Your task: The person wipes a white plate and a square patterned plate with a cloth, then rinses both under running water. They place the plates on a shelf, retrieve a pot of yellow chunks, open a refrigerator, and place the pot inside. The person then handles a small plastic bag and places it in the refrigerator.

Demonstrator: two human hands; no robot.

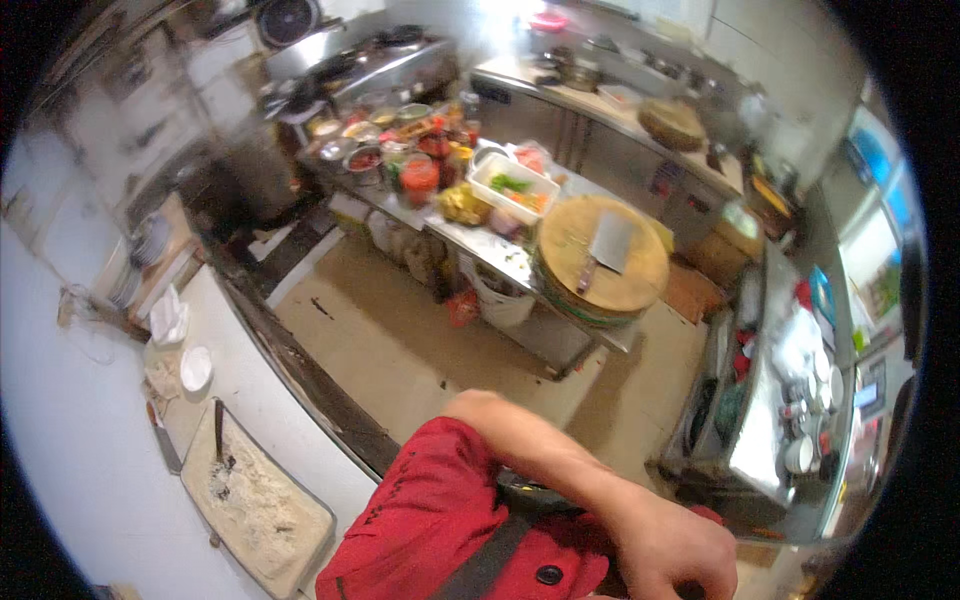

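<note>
My left hand (675,547) is at the lower right, in front of my red jacket (420,517), with the bare forearm bent across my chest. Its fingers curl down towards the bottom edge, and whether they hold anything is hidden. My right hand is out of view. Before me stands a steel table (495,259) bearing a thick round chopping block (566,232). A cleaver (613,240) lies flat on the block. Beside it, a white plastic tub (487,191) contains green and orange cut vegetables.
Jars and bowls of seasonings crowd the table's far end, including a red-filled jar (418,180). On the left counter (259,352) lie a tray of pale flour-like powder (277,517), a knife (163,442) and a white bowl (196,369). A steel counter (757,435) holds crockery at right.
</note>
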